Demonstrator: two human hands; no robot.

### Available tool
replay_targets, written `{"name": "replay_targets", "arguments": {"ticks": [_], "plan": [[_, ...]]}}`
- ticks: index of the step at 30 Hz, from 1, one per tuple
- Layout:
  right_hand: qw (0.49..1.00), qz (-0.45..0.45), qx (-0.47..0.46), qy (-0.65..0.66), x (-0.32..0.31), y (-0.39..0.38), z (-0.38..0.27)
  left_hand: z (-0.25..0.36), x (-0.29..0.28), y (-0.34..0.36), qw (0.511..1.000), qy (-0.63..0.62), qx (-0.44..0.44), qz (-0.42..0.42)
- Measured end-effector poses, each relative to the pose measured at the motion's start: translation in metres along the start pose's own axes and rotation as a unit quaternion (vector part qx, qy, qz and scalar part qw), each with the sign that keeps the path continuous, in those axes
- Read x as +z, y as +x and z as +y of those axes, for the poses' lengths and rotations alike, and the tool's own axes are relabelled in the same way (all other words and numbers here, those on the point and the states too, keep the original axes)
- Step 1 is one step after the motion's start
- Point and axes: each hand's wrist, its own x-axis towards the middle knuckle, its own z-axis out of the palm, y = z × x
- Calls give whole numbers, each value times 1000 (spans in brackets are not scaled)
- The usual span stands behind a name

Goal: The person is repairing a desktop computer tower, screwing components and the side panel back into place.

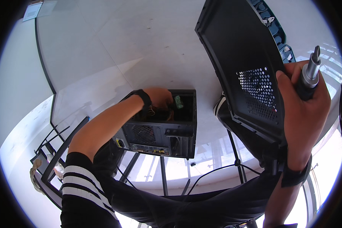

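A black computer case [161, 131] stands on the floor between my legs, its upper side uncovered and its rear ports and fan grille toward me. My left hand [157, 97] reaches inside it, close to thin yellow wires and a small green part [178, 102]; its fingers are hidden. Off to the right, my right hand [307, 114] is closed, gripping the edge of a black side panel [235, 49] with a honeycomb vent. That same hand also holds a screwdriver [311, 74], bit pointing up. The panel is tilted upright beside my right leg.
Behind the panel lies a blue-green tool case [279, 32] with tools in shaped slots. A dark-framed chair or rack [57, 161] stands at the left. One black cable [212, 171] runs across near my legs [186, 209]. The floor [114, 30] is pale and glossy.
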Motion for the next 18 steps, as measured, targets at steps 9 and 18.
{"name": "replay_targets", "arguments": {"ticks": [9, 18], "plan": [[998, -1, -31, -46, -4, -1, 3, 24, 14, 54, 992, 98, -57, -56], [999, 2, -2, -50, 0, -8, 6, 5, 54, 54, 959, 276, -2, 63]]}}
